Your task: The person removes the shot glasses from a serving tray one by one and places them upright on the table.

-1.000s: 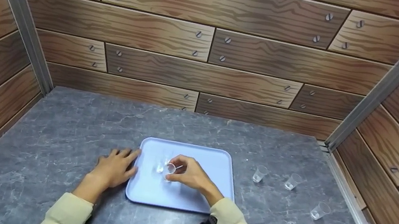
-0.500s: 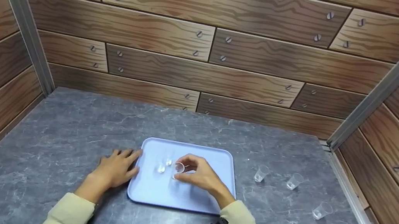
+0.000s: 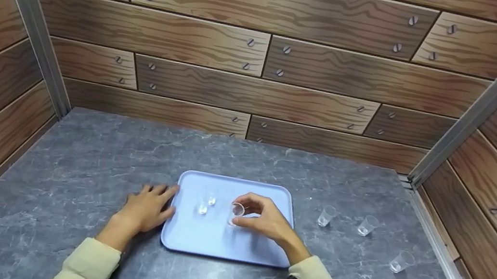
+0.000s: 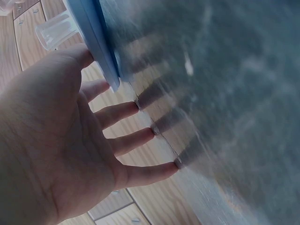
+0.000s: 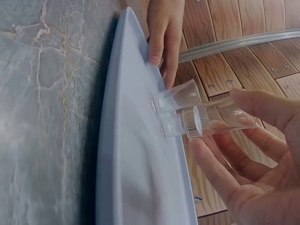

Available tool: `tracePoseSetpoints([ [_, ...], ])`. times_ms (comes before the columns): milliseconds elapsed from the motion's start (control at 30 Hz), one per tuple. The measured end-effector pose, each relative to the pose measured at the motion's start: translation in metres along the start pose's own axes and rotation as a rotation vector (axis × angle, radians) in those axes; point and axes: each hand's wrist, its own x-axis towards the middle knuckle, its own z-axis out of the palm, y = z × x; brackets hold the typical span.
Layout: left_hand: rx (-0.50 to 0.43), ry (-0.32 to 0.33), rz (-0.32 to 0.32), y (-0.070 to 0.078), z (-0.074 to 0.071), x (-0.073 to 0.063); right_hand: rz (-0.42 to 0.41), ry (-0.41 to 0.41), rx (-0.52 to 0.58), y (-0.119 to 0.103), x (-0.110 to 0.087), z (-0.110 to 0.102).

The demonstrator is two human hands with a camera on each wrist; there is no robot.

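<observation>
On the grey tabletop [image 3: 130, 147], over the pale-blue tray [image 3: 214, 246]: placement of a clear glass [image 5: 220, 115] appears to be in hand.
At the tray's left edge, the left hand [image 3: 141, 207] is rested, fingers spread, nothing gripped; over the tray's middle, the clear glass is pinched between thumb and fingers by the right hand [image 3: 265, 218], its base apparently raised. Toward the tray's left side, two inner glasses [image 5: 180, 97] are stood; right of the tray, three outer glasses [image 3: 367, 226]. For the next move, level lowering onto the tray and release are judged necessary. Outlines of the inner glasses are faint in the head view; beyond the tray in the left wrist view, a cut-off item [image 4: 6, 5] cannot be identified.
</observation>
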Motion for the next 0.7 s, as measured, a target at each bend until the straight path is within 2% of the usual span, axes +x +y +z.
tracePoseSetpoints([
  [700, 0.006, 0.008, 0.008, -0.002, 0.003, 0.001, 0.008, 0.069, -0.030, 0.005, -0.033, -0.038],
])
